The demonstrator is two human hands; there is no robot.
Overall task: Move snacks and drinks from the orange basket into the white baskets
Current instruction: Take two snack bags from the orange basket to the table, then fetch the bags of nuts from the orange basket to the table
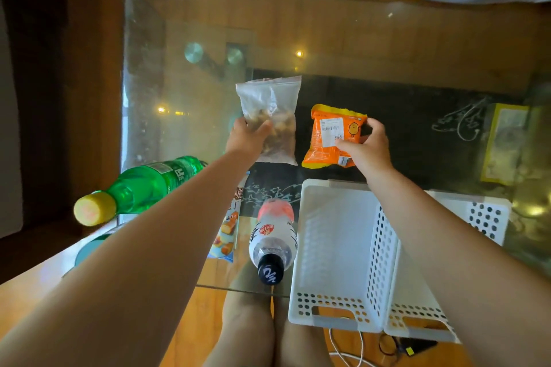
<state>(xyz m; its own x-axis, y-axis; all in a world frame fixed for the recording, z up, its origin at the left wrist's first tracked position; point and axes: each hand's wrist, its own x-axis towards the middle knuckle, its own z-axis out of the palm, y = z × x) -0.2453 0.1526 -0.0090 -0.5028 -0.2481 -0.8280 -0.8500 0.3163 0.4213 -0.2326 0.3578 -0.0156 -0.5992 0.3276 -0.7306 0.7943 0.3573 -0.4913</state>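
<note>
Fingers of left hand [249,135] curled round lower part of clear zip bag of nuts [269,116], centre of frame, bag upright above glass surface [185,39]. Fingers of right hand [368,147] pinching right edge of orange snack packet [332,137], just right of the zip bag, also held over the surface. Both packs beyond the far rim of the white baskets [337,250], lower right of frame; nearer basket visibly holds nothing, second basket beside it mostly hidden by right forearm, contents cannot be told. Orange basket not in view. Green soda bottle [155,182] lying at left of frame, clear drink bottle with black cap [272,243] lying lower centre, boxed snack [228,232] partly under left forearm, all on the surface outside the baskets. Judgement: task early; two snacks in hand not yet placed, both bottles and box left to move.
</note>
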